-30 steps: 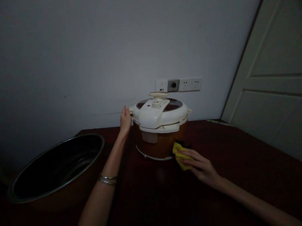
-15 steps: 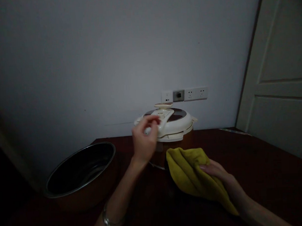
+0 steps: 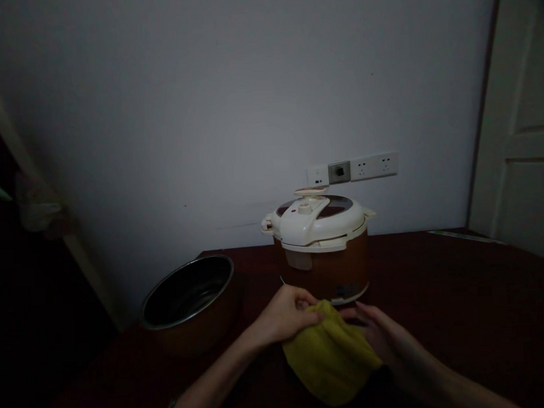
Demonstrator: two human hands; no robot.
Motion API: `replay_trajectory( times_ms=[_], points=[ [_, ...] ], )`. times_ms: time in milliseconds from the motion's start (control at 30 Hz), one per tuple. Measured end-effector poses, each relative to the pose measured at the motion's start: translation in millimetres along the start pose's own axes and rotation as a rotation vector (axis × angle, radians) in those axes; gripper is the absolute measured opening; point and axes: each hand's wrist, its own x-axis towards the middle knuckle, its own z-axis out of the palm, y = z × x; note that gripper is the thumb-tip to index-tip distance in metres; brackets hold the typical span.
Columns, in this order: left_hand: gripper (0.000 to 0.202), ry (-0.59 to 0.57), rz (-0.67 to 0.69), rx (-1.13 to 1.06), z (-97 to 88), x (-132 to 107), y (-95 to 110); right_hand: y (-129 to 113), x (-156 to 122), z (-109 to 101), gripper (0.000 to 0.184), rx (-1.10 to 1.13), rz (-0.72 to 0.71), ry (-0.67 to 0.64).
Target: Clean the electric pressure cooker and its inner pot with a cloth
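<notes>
A yellow cloth (image 3: 333, 357) hangs between my two hands, in front of an electric pressure cooker (image 3: 322, 262). My left hand (image 3: 288, 314) pinches the cloth's upper left edge between thumb and fingers. At the upper right side of the cloth, my right hand (image 3: 379, 331) grips it, with some fingertips hidden behind the fabric. The cooker has a brown body, and its white lid (image 3: 320, 223) sits on top with a knob and handle. Neither hand touches the cooker.
To the left, a deep round pot (image 3: 187, 319) with a dark inside and a metal rim stands on the dark red table (image 3: 438, 287). Behind the table, the wall carries a row of sockets (image 3: 373, 167). A white door (image 3: 527, 120) is at the right.
My left hand has come down from the cooker's lid and now holds the cloth. My right hand has brought the cloth lower and slightly left. The view has shifted left.
</notes>
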Motion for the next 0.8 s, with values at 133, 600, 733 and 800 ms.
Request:
replay_trajectory(
  times_ms=[133, 600, 733, 800],
  points=[
    [0.022, 0.24, -0.078, -0.304, -34.2, -4, -26, 2, -4, -45, 0.035, 0.082, 0.087, 0.086],
    [0.021, 0.765, 0.106, -0.537, -34.4, 65, -39, 2, -10, -77, 0.034, -0.078, -0.13, 0.32],
    [0.029, 0.702, 0.138, -0.862, -13.3, 84, -45, 2, -11, -78, 0.037, -0.093, -0.136, 0.315],
    [0.022, 0.767, 0.074, -0.939, -12.5, 95, -53, 4, -11, -80, 0.038, -0.098, -0.136, 0.306]
  ],
)
